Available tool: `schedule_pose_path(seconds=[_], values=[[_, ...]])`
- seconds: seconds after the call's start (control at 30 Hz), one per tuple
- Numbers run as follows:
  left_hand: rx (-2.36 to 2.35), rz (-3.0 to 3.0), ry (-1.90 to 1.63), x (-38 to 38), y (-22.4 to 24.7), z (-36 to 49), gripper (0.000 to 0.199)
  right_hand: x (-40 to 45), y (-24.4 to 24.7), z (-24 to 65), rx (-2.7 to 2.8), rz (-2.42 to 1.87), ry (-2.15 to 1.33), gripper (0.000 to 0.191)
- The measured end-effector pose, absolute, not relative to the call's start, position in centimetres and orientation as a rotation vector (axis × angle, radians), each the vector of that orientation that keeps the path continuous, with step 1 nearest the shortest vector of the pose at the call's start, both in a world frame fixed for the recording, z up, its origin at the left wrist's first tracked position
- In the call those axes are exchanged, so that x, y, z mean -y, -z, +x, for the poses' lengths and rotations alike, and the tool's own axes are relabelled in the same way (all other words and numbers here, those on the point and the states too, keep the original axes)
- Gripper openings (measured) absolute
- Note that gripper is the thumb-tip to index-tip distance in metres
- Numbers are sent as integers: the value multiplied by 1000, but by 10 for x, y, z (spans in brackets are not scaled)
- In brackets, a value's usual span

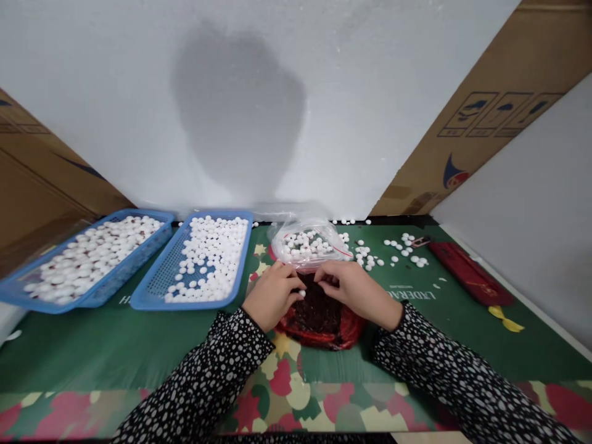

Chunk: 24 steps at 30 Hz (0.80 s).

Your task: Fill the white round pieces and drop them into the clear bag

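Observation:
My left hand (280, 295) is closed in a pinch, with a small white ball (302, 293) at its thumb and fingertips. Across from it, my right hand (354, 288) has its fingers curled together over the dark brown crumbly mass (319, 308); anything between those fingertips is too small to make out. That mass lies in an opened red plastic bag (296, 333) under both hands. Just behind the hands is a see-through zip bag (330, 229) holding many white balls.
Two blue mesh trays stand at the left: the nearer-to-middle tray (148, 296) and the outer tray (99, 299), both bearing white balls. Loose white balls (365, 256) lie right of the zip bag. A dark red pouch (472, 271) with a yellow ribbon (506, 319) lies far right. Cardboard (490, 111) borders the table.

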<state>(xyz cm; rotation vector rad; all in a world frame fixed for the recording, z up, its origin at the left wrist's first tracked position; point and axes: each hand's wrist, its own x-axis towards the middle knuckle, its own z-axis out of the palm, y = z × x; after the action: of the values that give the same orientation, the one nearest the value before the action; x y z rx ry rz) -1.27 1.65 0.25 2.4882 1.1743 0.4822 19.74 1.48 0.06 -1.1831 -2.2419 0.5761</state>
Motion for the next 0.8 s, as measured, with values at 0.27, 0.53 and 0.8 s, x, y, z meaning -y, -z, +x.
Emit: schedule_pose_path(seconds=[0.27, 0.53, 0.8], values=[[-1111, 1768, -898, -19, -6, -12, 12, -4, -17, 193, 2099, -1029, -834, 21], [-1119, 1708, -963, -4, -13, -6, 30, 0, -14, 193, 2120, -1001, -627, 25], [-1909, 2154, -557, -21, -61, -139, 16, -79, -20, 281, 2001, -1712, -185, 20]])
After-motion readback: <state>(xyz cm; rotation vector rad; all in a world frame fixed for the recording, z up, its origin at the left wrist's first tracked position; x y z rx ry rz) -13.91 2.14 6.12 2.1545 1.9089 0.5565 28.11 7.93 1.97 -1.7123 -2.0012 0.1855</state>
